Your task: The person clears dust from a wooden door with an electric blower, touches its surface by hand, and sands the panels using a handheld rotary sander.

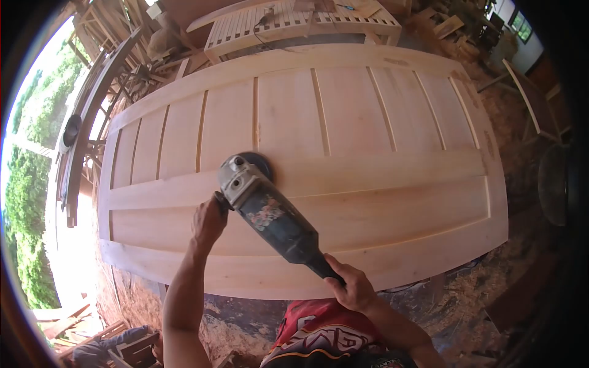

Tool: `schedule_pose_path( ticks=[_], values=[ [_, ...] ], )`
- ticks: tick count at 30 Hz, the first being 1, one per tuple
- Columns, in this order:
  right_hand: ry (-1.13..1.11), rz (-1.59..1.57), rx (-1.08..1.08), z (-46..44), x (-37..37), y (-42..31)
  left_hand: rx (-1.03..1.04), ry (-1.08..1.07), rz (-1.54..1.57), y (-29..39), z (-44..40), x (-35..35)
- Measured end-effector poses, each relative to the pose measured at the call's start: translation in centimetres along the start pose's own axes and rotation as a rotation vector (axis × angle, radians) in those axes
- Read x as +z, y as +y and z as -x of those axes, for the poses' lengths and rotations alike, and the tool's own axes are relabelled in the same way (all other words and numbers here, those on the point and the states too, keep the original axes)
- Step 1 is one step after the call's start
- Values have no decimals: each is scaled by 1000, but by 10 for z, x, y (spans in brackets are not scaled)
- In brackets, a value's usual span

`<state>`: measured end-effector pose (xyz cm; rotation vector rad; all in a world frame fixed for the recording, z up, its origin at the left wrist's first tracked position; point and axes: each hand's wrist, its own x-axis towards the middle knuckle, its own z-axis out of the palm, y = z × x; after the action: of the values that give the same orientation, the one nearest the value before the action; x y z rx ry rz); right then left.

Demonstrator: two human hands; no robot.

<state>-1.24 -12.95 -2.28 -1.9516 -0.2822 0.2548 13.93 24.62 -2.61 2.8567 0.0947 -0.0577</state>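
An angle grinder [277, 222] with a dark round disc [258, 164] lies across the middle of a large pale wooden panel [380, 165]. My left hand [209, 219] is closed around the side handle near the grinder's metal head. At the rear end, my right hand [351, 283] wraps round the grip. The disc rests on or just above the wide rail of the panel; which of the two I cannot tell. Grooves and recessed boards run across the panel beyond the tool, and one long recessed board lies on the near side.
A slatted wooden piece [300, 27] stands behind the panel with small items on it. Timber is stacked at the upper left beside a bright opening. Wood scraps and shavings cover the floor [454, 319]. A dark stool-like round object [553, 184] is at the right.
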Motion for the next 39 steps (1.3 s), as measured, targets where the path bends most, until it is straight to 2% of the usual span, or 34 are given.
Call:
schedule_pose_path(
  ticks=[3, 7, 13, 22, 24, 27, 31, 33, 36, 39],
  values=[
    [-38, -27, 2, -12, 11, -9, -16, 9, -31, -22, 3, -10],
    [-13, -1, 18, 0, -14, 0, -24, -26, -17, 15, -3, -3],
    [131, 61, 56, 55, -103, 37, 59, -102, -49, 146, -11, 31],
    [251, 5, 303, 148, -237, 101, 223, -257, -49, 347, -24, 85],
    [303, -66, 388, 176, -258, 118, 293, -261, -58, 394, -27, 106],
    [418, 76, 336, 204, -293, 132, 412, -306, -102, 472, -35, 128],
    [534, 195, 441, 244, -325, 155, 593, -222, -39, 554, -33, 159],
    [626, 233, 377, 264, -321, 179, 611, -241, 10, 572, -28, 169],
    [582, 99, 527, 289, -312, 188, 602, -265, 23, 570, -23, 171],
    [544, 109, 498, 278, -300, 163, 586, -276, -18, 552, -13, 160]
  ],
)
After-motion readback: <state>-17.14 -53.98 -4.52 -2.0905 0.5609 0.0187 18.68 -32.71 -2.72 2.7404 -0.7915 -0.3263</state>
